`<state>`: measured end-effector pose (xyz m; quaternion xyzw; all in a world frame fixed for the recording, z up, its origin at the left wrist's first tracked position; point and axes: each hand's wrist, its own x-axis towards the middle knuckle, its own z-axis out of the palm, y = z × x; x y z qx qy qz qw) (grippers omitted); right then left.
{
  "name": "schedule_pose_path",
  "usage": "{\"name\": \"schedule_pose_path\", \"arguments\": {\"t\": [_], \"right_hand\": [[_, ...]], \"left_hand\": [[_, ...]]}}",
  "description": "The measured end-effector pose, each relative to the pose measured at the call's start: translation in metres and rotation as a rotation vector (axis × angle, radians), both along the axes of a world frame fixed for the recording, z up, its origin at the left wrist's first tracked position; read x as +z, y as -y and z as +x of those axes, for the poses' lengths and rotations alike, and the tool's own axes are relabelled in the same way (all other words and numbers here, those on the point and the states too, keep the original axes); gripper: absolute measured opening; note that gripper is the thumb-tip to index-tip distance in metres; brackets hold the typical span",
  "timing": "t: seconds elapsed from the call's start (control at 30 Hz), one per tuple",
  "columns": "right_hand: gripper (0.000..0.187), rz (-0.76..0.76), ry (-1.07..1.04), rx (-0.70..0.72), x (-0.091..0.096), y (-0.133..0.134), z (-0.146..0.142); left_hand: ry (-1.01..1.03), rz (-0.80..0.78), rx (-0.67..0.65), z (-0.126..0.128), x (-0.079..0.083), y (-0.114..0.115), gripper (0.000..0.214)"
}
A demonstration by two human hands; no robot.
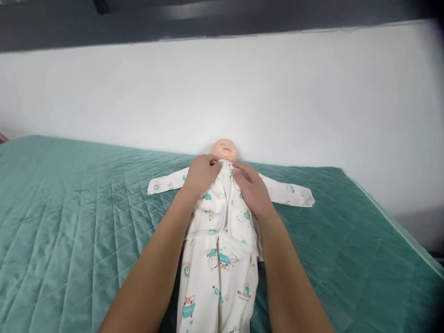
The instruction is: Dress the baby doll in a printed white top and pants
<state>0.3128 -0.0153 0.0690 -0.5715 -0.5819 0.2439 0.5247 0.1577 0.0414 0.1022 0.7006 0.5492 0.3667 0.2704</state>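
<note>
A baby doll (225, 149) lies on its back with its head toward the wall. It is dressed in a white printed baby jacket (210, 215), whose sleeves stretch out to both sides. The jacket's front edges meet near the neck and part lower down. My left hand (203, 173) is closed on the jacket's edge at the collar, its fingertips partly hidden. Opposite it, my right hand (255, 189) pinches the other front edge just under the doll's chin. Matching white printed pants (222, 282) extend toward me between my forearms.
Under the doll spreads a green quilted cover (86, 222), its right edge trimmed with a pale border. A white wall (222, 88) rises directly behind the doll's head. Above it runs a dark grey band (222, 21).
</note>
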Motion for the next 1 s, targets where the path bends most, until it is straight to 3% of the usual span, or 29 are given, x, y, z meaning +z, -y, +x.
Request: {"name": "schedule_pose_path", "arguments": {"t": [0.17,0.37,0.47,0.63,0.87,1.0], "right_hand": [[0.033,-0.016,0.029,-0.015,-0.003,-0.004,-0.004],[0.032,-0.057,0.075,-0.064,-0.002,-0.008,-0.006],[0.03,0.003,0.065,-0.02,0.0,-0.009,-0.007],[0.028,0.143,0.045,0.07,0.001,-0.012,-0.007],[0.03,0.05,0.048,0.135,-0.001,-0.016,-0.005],[0.027,0.078,-0.009,0.132,-0.004,-0.022,-0.004]], "left_hand": [[0.023,0.058,-0.026,0.001,-0.008,0.001,0.014],[-0.028,0.281,-0.019,0.002,-0.018,0.002,0.015],[0.052,0.321,0.017,0.002,-0.023,0.003,0.015],[0.231,0.255,-0.007,0.001,-0.025,0.004,0.015],[0.319,0.109,-0.047,0.001,-0.02,0.001,0.012],[0.37,0.09,-0.033,0.0,-0.022,-0.001,0.008]]}}
